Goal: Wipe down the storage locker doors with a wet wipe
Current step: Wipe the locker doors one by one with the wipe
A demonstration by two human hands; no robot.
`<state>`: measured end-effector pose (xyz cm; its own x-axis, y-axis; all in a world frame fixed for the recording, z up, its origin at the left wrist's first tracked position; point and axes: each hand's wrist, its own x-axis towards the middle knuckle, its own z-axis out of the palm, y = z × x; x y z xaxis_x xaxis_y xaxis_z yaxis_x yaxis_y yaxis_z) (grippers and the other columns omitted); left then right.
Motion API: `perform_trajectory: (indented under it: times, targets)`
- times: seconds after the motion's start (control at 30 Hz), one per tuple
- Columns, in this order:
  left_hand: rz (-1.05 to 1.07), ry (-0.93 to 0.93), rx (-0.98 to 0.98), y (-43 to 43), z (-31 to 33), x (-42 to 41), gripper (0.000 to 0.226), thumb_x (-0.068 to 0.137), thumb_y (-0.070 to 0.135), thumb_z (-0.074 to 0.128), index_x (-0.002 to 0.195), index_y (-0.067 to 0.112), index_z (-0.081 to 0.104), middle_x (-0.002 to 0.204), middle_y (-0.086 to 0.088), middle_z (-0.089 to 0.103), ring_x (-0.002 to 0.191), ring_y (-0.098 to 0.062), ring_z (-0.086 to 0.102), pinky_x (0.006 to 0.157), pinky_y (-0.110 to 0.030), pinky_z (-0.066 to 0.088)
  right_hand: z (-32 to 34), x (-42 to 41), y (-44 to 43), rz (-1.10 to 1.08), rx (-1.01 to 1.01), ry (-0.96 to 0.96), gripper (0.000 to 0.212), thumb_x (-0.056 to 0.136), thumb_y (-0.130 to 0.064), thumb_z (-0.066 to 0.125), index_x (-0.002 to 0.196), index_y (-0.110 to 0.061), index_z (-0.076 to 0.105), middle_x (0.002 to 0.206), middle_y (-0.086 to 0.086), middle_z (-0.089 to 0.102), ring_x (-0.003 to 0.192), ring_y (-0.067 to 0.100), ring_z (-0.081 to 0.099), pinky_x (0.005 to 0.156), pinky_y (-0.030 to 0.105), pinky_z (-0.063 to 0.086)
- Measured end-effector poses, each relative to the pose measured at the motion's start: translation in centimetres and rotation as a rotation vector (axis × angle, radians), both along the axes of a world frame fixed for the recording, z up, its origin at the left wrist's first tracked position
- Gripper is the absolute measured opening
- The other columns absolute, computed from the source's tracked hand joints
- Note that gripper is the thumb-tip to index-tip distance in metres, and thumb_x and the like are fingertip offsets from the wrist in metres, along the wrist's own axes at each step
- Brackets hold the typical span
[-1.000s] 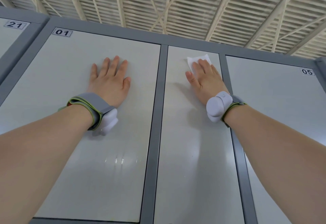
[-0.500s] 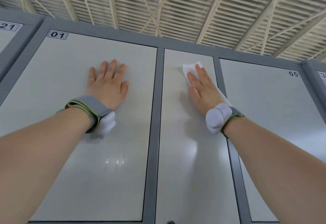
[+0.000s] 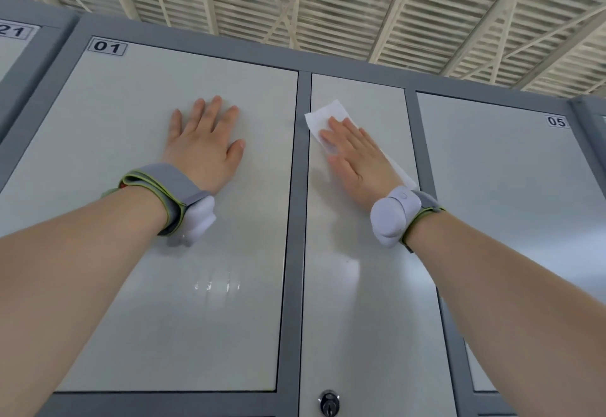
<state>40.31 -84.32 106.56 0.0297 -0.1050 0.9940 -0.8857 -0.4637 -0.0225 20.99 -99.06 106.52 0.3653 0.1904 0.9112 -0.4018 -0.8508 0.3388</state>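
Grey metal frame [image 3: 296, 219] is dividing glossy white doors; round lock [image 3: 329, 402] is sitting low on mid door [image 3: 360, 318]. R hand [image 3: 357, 160], fingers straight, is pressing thin rectangular wipe [image 3: 323, 116] flat near that door's top-left corner. L hand [image 3: 203, 147] is lying flat, fingers spread, on door 01 [image 3: 131, 154]. Slatted ceiling [image 3: 328, 0] is running overhead.

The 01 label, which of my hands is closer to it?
Left. The left hand lies flat on door 01, below and right of the 01 label; the right hand presses the wet wipe on the middle door.
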Motion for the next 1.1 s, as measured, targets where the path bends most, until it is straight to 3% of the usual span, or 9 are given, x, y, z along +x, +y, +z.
perform_trajectory:
  times: [0.3, 0.47, 0.8, 1.0, 1.1]
  targets:
    - [-0.005, 0.006, 0.037, 0.3, -0.4, 0.0, 0.057, 0.101, 0.034, 0.030, 0.152, 0.019, 0.010, 0.160, -0.004, -0.001, 0.146, -0.023, -0.004, 0.116, -0.043, -0.005, 2.4, -1.0, -1.0, -0.148, 0.180, -0.144, 0.051, 0.102, -0.035, 0.015, 0.151, -0.022, 0.009, 0.159, 0.000, -0.003, 0.146, 0.016, -0.009, 0.114, 0.027, -0.009]
    - [-0.005, -0.007, 0.047, 0.4, -0.7, 0.1, 0.057, 0.101, 0.034, 0.030, 0.152, 0.019, 0.010, 0.160, -0.004, -0.001, 0.146, -0.022, -0.004, 0.116, -0.041, -0.005, 1.7, 1.2, 0.5, -0.149, 0.067, -0.042, 0.050, 0.103, -0.035, 0.016, 0.151, -0.024, 0.010, 0.159, -0.002, -0.002, 0.146, 0.015, -0.008, 0.115, 0.028, -0.009]
    - [-0.003, 0.000, 0.054, 0.4, -1.0, 0.0, 0.057, 0.101, 0.034, 0.028, 0.152, 0.019, 0.009, 0.159, -0.005, -0.003, 0.146, -0.022, -0.005, 0.116, -0.041, -0.006, -2.1, 0.5, 0.1, -0.144, -0.112, 0.115, 0.078, 0.081, -0.054, -0.004, 0.150, -0.024, 0.014, 0.159, -0.003, 0.004, 0.146, 0.014, -0.003, 0.109, 0.017, -0.016]
    - [0.009, -0.011, 0.063, 0.5, -1.3, 0.0, 0.057, 0.101, 0.034, 0.028, 0.152, 0.018, 0.008, 0.159, -0.005, -0.003, 0.146, -0.023, -0.006, 0.116, -0.041, -0.007, -0.3, -0.3, -0.4, -0.247, 0.103, -0.099, 0.061, 0.099, -0.051, 0.011, 0.151, -0.021, 0.004, 0.159, 0.001, -0.007, 0.145, 0.014, -0.010, 0.116, 0.027, -0.011]
    - [0.016, -0.022, 0.066, 0.5, -1.5, 0.1, 0.057, 0.100, 0.034, 0.028, 0.152, 0.018, 0.008, 0.159, -0.006, -0.003, 0.146, -0.023, -0.005, 0.116, -0.041, -0.007, 0.4, 0.5, 0.5, -0.257, 0.142, -0.108, 0.060, 0.099, -0.048, 0.013, 0.151, -0.020, 0.000, 0.159, 0.001, -0.010, 0.145, 0.015, -0.013, 0.116, 0.030, -0.011]
